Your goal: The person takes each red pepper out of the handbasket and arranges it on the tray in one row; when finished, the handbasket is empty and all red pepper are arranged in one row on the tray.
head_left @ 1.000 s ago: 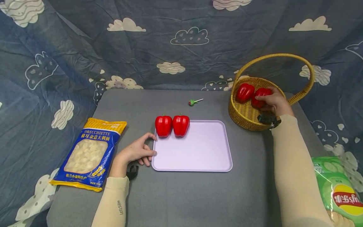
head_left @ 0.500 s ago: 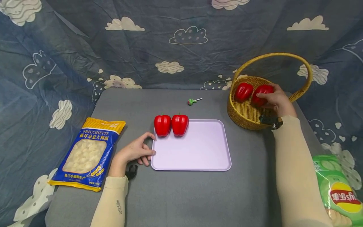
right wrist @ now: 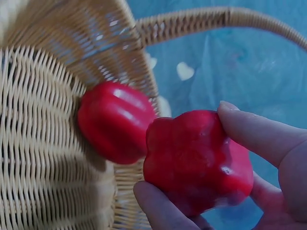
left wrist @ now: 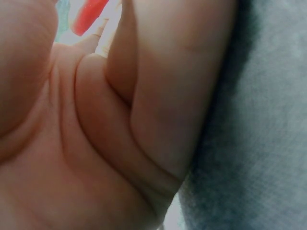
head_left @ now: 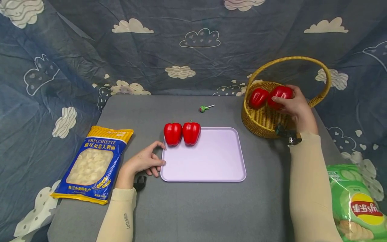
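In the head view my right hand grips a red bell pepper over the wicker basket. Seen from the right wrist, thumb and fingers pinch this bell pepper from opposite sides. Another red bell pepper lies in the basket beside it. Thumb and index finger of my left hand touch the left rim of a pale lilac tray, spread apart along it. Two red bell peppers sit side by side in the tray's far left corner. The left wrist view shows mostly palm.
A blue and yellow bag of orecchiette pasta lies on the left of the grey table. Beyond the tray is a small green lollipop. A green chips bag lies at the right. The basket's tall handle arches beside my right hand.
The right hand has lifted its bell pepper slightly up from the basket floor. My left hand, the tray and its bell peppers have stayed in place.
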`<state>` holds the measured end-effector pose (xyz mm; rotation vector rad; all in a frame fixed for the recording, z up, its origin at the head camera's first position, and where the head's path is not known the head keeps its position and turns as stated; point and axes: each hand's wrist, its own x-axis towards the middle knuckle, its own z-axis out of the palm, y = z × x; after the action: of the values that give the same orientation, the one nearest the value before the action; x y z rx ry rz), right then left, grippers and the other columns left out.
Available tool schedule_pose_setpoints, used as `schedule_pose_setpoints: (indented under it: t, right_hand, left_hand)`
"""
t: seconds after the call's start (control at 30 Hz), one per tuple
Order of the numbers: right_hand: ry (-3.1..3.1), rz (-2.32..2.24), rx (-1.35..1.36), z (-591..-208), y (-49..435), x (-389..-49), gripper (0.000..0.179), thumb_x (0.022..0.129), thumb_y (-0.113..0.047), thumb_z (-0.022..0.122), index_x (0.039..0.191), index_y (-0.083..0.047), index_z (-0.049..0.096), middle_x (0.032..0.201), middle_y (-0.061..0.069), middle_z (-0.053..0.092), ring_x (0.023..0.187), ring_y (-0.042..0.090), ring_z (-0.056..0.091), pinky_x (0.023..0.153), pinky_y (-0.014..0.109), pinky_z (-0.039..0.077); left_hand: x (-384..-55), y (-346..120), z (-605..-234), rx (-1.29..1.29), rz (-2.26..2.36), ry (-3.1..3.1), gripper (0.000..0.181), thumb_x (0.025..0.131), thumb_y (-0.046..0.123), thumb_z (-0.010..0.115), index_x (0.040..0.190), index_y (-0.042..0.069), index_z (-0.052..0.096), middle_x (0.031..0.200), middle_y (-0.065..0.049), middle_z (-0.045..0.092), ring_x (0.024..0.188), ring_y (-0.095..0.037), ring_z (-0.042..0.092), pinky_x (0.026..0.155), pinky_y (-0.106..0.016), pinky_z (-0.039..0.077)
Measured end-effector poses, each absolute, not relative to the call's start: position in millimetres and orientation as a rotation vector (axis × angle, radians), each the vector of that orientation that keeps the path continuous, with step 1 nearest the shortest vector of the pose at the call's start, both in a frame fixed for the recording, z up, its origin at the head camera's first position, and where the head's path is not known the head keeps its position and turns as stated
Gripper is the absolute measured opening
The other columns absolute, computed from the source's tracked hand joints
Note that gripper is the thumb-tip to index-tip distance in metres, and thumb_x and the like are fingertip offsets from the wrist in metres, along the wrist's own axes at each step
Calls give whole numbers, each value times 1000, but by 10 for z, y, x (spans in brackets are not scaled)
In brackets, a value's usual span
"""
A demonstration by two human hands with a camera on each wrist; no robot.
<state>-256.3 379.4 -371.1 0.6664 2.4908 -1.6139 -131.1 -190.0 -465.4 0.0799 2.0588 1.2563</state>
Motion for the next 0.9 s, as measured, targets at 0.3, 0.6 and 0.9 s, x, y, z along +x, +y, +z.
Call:
schedule_pose_setpoints:
  t: [0.3,0.6,0.9]
  right_hand:
    - [2550,-1606,571,-3528,3505,-2337,100,93,-49,78,168,-41,12,178,14,14,160,42,23,118,50,47]
    - [2613,-1601,384,-3447,3176,-2096,95,96,-42,78,168,-34,16,173,17,20,156,42,26,89,24,60]
    - [2639,-1544,257,-3505,2832,-1935,97,95,-34,80,168,-27,17,173,16,22,155,43,27,107,54,56]
  left_hand:
    - [-1309,-1895,-4645,67,1257,2063,59,98,24,77,145,28,41,85,-9,76,63,-22,74,57,-29,58]
    - [-1309,-1886,-4659,67,1257,2060,60,98,24,77,145,29,41,85,-9,76,63,-22,74,57,-29,58]
    - [-1307,-1893,-4652,73,1248,2073,60,98,26,77,146,28,41,86,-9,76,64,-23,75,59,-30,59]
